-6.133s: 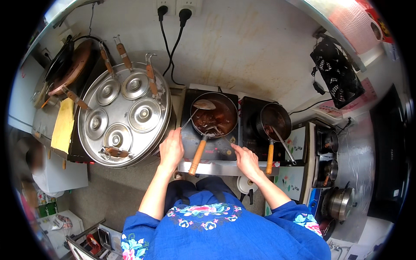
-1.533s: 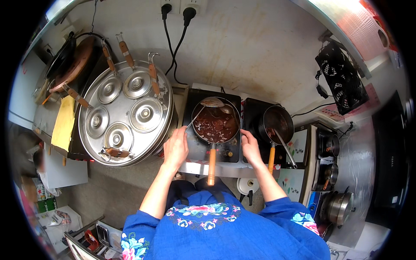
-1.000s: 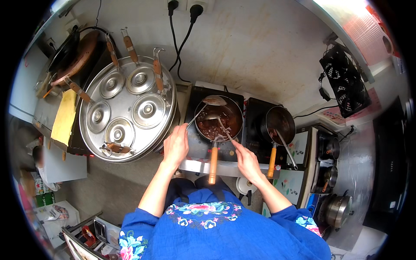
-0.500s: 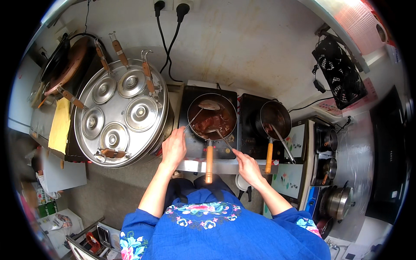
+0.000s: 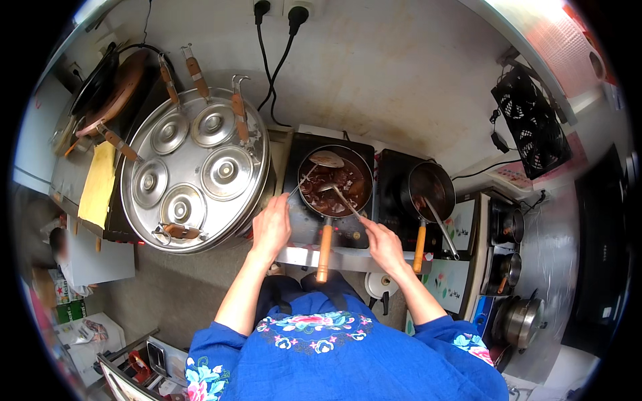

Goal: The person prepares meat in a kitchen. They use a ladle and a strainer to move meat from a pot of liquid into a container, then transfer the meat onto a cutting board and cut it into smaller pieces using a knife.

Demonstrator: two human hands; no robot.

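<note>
A saucepan (image 5: 326, 248) with a wooden handle stands on the left black cooktop, the handle toward me. Dark reddish-brown food (image 5: 347, 179) in pieces lies in brown liquid inside it. My left hand (image 5: 272, 226) is closed round the thin handle of a skimmer (image 5: 327, 159), whose wide head rests in the far left part of the pan. Between the fingers of my right hand (image 5: 383, 244) is the handle of a metal spoon (image 5: 343, 200); its bowl dips into the food near the middle.
On the right cooktop (image 5: 388, 192) sits a second pan (image 5: 419, 247) with a long metal utensil (image 5: 441, 228) leaning in it. A large round steel pot (image 5: 153, 227) with several small lids stands at left. Shelves at right hold pots (image 5: 523, 323). A black fan unit (image 5: 531, 121) hangs by the wall.
The spoon in my right hand has moved farther into the pan, toward its middle. A large dark red lump there now shows as smaller pieces. My view has shifted slightly.
</note>
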